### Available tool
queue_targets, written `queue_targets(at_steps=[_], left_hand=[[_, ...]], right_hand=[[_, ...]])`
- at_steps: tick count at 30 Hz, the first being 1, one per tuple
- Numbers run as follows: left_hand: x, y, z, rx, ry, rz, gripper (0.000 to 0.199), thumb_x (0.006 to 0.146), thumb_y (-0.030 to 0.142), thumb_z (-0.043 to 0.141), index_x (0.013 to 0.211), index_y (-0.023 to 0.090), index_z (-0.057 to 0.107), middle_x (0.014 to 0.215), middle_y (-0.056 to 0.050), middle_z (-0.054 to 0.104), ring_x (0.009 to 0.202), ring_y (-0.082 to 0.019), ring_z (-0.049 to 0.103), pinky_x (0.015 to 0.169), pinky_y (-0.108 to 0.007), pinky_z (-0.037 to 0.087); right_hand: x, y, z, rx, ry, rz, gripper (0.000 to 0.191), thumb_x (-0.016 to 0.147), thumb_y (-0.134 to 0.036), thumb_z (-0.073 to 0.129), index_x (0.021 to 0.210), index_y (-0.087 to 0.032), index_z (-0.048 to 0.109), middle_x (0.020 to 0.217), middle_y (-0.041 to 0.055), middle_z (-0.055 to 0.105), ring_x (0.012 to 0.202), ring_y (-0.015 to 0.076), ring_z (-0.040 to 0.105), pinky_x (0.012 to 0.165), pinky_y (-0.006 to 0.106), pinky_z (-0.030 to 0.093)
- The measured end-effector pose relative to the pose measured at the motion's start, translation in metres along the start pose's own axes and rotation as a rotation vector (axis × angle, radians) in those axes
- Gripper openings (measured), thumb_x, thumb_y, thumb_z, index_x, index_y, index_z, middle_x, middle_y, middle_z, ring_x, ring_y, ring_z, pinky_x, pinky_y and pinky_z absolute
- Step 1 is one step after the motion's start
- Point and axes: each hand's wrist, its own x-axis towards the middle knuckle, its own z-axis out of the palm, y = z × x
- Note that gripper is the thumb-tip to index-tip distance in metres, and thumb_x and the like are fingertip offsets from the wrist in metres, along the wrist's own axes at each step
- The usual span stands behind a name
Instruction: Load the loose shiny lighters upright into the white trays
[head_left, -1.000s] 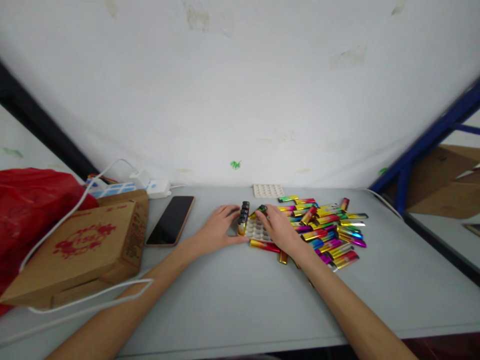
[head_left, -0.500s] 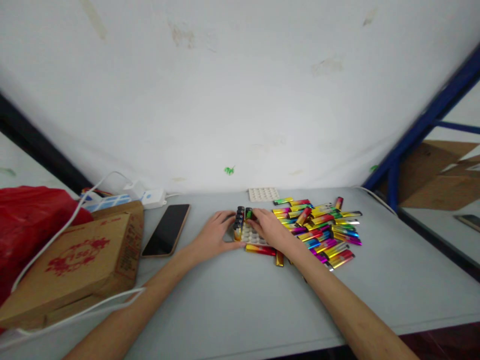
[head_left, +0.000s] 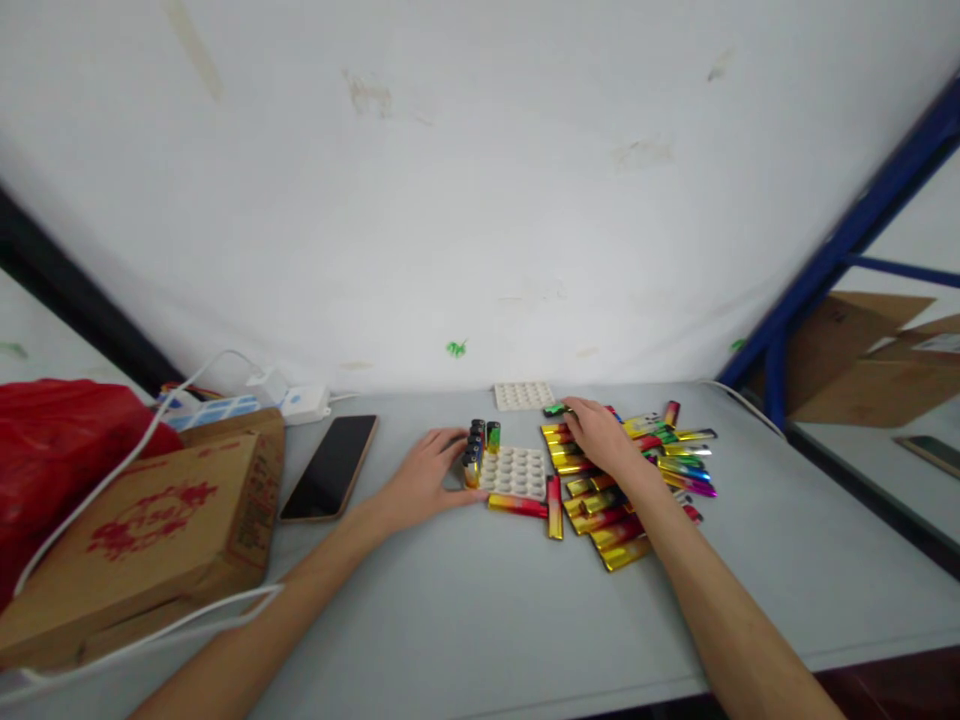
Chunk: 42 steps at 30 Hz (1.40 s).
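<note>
Several lighters [head_left: 474,452] stand upright in a row along the left side of a white holed tray [head_left: 517,472], and a green one [head_left: 493,437] stands beside them. My left hand [head_left: 429,475] curves round the tray's left end, its thumb at the near corner and its fingers behind the row. At the back of a pile of shiny coloured lighters [head_left: 611,510], my right hand [head_left: 598,432] has its fingers closed at a green lighter [head_left: 556,410] lying flat. A red and yellow lighter [head_left: 517,506] lies along the tray's near edge.
A second white holed tray [head_left: 523,395] lies by the wall. To the left are a black phone [head_left: 332,468], a cardboard box [head_left: 150,530], a red bag [head_left: 67,435], white cables and a power strip [head_left: 304,403]. A blue frame [head_left: 832,245] and cardboard boxes [head_left: 862,370] stand at right.
My right hand has moved from the tray to the back of the pile, leaving the green lighter standing in the tray. My left hand has stayed at the tray's left end.
</note>
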Motion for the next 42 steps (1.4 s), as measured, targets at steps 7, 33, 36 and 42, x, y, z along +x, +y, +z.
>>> queue_targets(at_steps=[7,33,36,42], left_hand=[[-0.001,0.002,-0.002,-0.007,0.005,0.003,0.075,0.083,0.069,0.082,0.137,0.019,0.068,0.147,-0.018,0.064,0.137,-0.039,0.059,0.119,-0.054,0.047],[-0.001,0.0,0.0,0.001,0.005,0.008,0.078,0.084,0.068,0.081,0.139,0.014,0.067,0.148,-0.022,0.063,0.138,-0.039,0.058,0.119,-0.055,0.048],[-0.001,0.0,-0.001,-0.005,0.015,0.019,0.077,0.085,0.069,0.08,0.139,0.016,0.068,0.147,-0.021,0.064,0.137,-0.04,0.059,0.119,-0.055,0.048],[-0.001,0.002,-0.002,0.004,0.0,0.011,0.08,0.084,0.071,0.08,0.139,0.014,0.068,0.148,-0.022,0.063,0.137,-0.04,0.059,0.118,-0.055,0.048]], right_hand=[[0.006,-0.006,-0.004,-0.122,-0.118,0.016,0.037,0.105,-0.017,0.051,0.135,-0.017,0.074,0.133,0.0177,0.073,0.122,0.0321,0.068,0.105,0.043,0.051],[0.01,0.006,0.016,0.013,-0.017,-0.133,0.033,0.106,-0.016,0.048,0.125,-0.015,0.074,0.114,0.0161,0.071,0.108,0.0278,0.069,0.103,0.04,0.052],[0.011,0.004,0.016,0.131,0.14,-0.121,0.032,0.104,-0.017,0.046,0.121,-0.014,0.073,0.115,0.0174,0.066,0.108,0.0282,0.068,0.105,0.043,0.053],[0.002,-0.023,0.004,0.629,0.192,0.013,0.026,0.104,-0.039,0.045,0.114,-0.02,0.06,0.083,0.0041,0.064,0.071,0.0214,0.062,0.075,0.038,0.054]])
